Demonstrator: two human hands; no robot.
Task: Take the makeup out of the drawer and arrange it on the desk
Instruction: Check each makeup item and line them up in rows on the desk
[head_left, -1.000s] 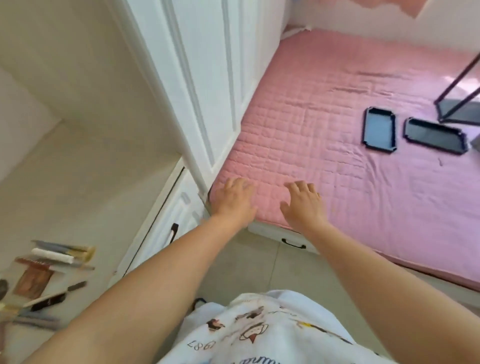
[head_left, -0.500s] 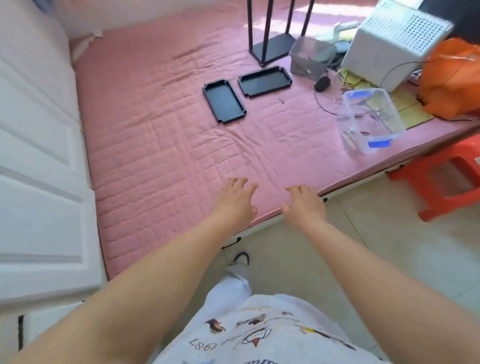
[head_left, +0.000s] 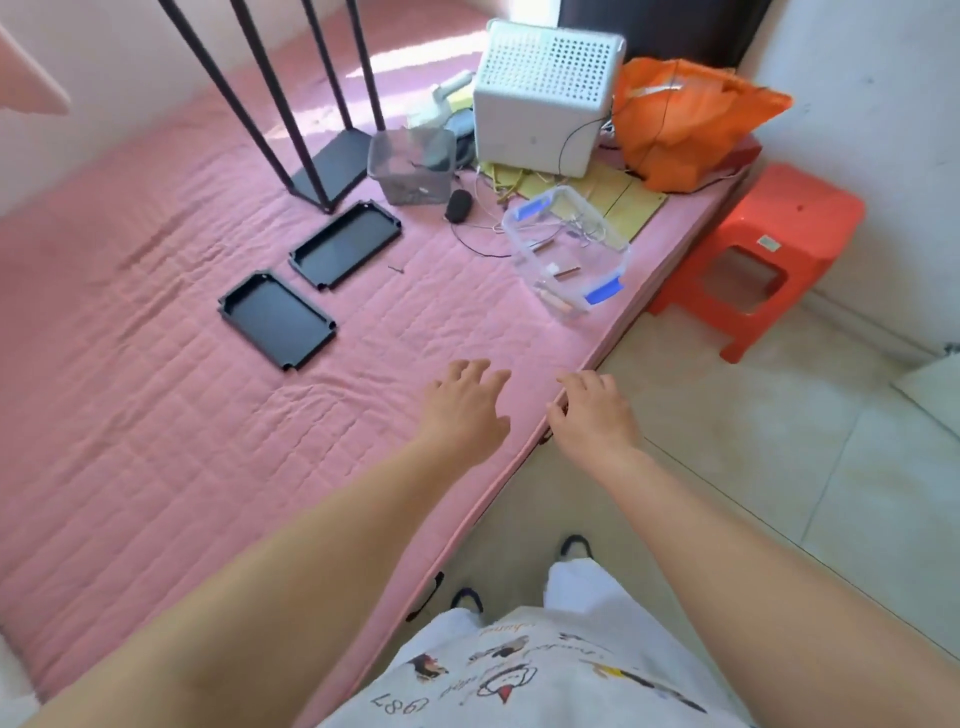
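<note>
both hands out mid-frame, left hand (head_left: 465, 405) and right hand (head_left: 592, 413) spread loose and holding nothing, likely reaching ahead; no makeup or drawer showing, just black trays (head_left: 278, 319) upper left.

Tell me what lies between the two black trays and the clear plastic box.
Head view: only bare pink quilt and one tiny dark speck separate the black trays from the clear plastic box.

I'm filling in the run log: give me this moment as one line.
left hand: open, over pink mat | right hand: open, at mat edge | holding: nothing | makeup: none in view | nearby: two black trays
</note>
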